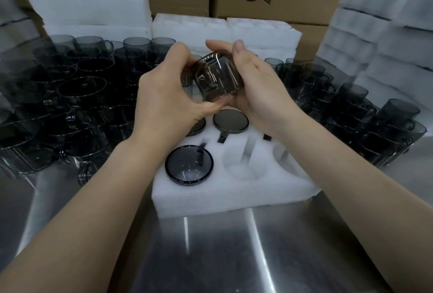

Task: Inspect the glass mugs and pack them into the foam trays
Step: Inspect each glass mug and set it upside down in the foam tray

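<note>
Steel bench (210, 246) bore a part-filled tray (234, 194); left hand (168, 98) and right hand (260, 91) both curled fingers round one mug (218, 79), best turned slowly, rim and handle checked, before seating.

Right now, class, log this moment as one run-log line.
step: inspect | left hand, right hand: hold grey glass mug | white foam tray: partly filled
</note>
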### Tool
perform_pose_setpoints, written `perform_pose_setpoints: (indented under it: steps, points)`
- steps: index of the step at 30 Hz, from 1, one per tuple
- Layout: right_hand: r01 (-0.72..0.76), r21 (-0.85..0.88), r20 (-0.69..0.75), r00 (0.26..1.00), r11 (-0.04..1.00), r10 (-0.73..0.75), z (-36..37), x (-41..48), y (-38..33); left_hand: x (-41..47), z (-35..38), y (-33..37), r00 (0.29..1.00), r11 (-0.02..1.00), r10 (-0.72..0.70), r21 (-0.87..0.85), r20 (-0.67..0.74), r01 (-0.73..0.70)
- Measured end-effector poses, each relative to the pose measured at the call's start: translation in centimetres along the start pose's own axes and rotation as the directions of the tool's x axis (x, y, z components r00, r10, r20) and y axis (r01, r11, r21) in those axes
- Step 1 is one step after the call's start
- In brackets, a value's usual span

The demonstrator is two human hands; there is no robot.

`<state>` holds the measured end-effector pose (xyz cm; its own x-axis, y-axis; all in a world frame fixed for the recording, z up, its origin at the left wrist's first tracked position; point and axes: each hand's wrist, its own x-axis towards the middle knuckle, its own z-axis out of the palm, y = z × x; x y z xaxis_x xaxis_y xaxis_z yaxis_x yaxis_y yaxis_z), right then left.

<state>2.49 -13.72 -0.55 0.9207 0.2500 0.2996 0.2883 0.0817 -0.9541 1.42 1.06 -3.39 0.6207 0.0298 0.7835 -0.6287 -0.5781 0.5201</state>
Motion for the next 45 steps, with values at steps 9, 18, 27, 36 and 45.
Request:
perform_pose_setpoints:
  steps: [9, 18, 27, 36, 45]
  points:
    - [0.029, -0.083, 0.08, 0.997, 0.996, -0.022, 0.4, -0.5, 0.3, 0.0, 0.1, -0.1, 0.999, 0.999, -0.034, 0.0, 0.001, 0.034]
    - [-0.077, 0.125, 0.039, 0.997, 0.989, 0.073, -0.2, 0.0, 0.0, -0.1, 0.1, 0.2, 1.0, 0.998, 0.0, -0.055, -0.016, -0.001]
    - [-0.336, 0.271, 0.319, 0.915, 0.902, 0.246, -0.5, 0.1, -0.3, 0.0, 0.0, -0.1, 0.998, 0.989, -0.038, -0.139, 0.052, 0.045]
    - [-0.046, -0.017, -0.005, 0.999, 0.999, 0.046, -0.7, 0.3, 0.5, 0.0, -0.3, 0.6, 0.99, 0.994, 0.053, -0.099, 0.133, -0.04]
    - [-0.116, 0.144, -0.062, 0.99, 0.983, 0.126, -0.9, 0.3, -0.1, 0.1, -0.3, 1.0, 0.985, 0.988, 0.08, -0.14, 0.152, -0.058]
